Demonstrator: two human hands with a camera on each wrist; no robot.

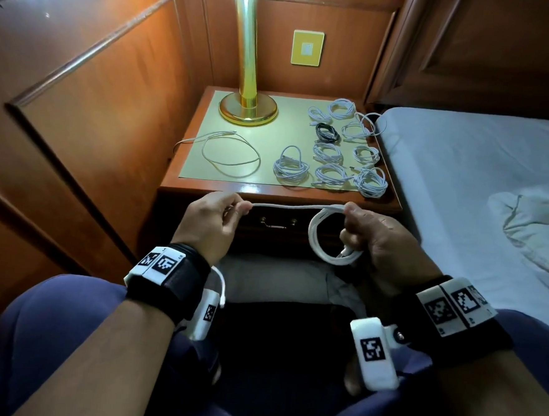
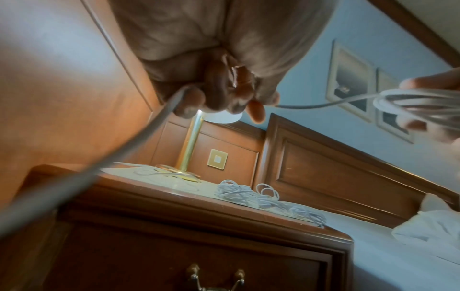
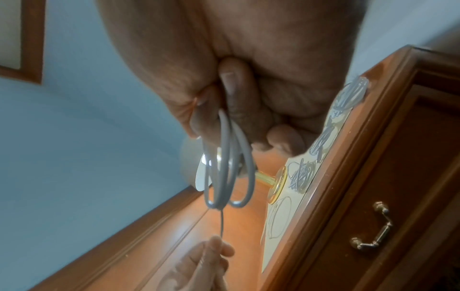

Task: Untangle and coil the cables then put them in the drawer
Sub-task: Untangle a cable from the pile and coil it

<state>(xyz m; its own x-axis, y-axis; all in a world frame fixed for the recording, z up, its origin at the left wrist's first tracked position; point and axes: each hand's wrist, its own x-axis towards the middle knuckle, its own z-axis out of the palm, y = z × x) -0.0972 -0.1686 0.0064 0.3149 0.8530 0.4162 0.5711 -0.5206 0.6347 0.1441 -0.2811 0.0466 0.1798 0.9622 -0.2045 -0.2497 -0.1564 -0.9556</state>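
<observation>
Several smooth round loops of the white rubbery cable [image 1: 321, 240] hang gripped in the right hand [image 1: 375, 237], its straight run pinched by the left hand [image 1: 210, 223] before the closed dark wooden drawer [image 1: 275, 222]. Only the head view shows the coiled white cable bundles [image 1: 335, 160] in rows on the glossy wooden nightstand [image 1: 203, 185]; the right wrist view shows the drawer's brass bail handle [image 3: 372, 234] closely.

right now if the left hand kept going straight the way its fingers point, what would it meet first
Probably the dark wooden drawer front with its brass handle, though depth is unclear. The left hand pinches the white cable.
</observation>
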